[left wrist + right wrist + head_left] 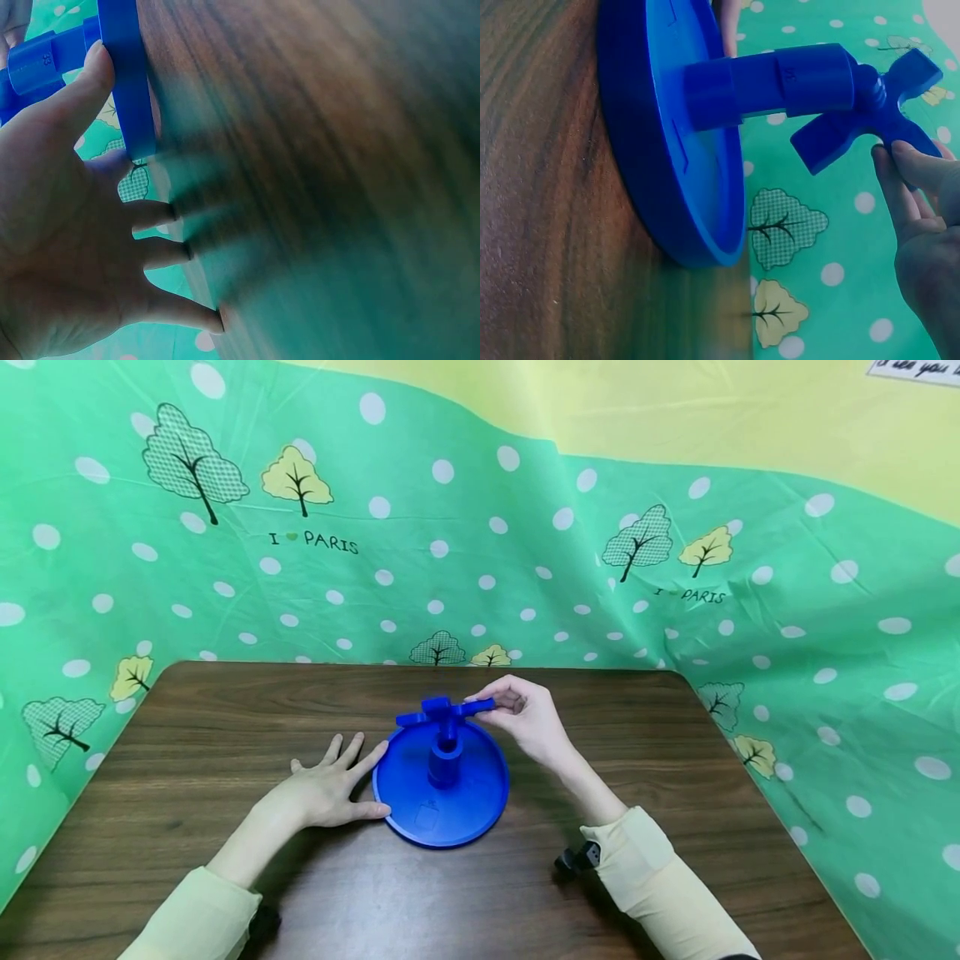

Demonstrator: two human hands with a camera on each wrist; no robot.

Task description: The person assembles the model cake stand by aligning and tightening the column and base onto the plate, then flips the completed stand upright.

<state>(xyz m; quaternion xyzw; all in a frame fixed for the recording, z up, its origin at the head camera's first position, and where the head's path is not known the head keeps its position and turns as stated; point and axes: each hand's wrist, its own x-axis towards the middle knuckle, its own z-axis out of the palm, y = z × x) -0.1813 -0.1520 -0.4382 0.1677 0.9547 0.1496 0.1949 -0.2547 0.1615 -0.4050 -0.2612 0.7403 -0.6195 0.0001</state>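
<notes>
L hand point(322, 795) is spread wide, nothing gripped, its thumb & index touched to the rim of a flat, round, blue plastic base point(482, 781), set approx. mid-way across a brown wood-grain table point(412, 897). At its upright, hollow blue post point(444, 768), a blue, three-armed plastic knob w/ threaded stem point(446, 710) is pinched by one arm btwn R hand's point(528, 718) thumb & fingers.
</notes>
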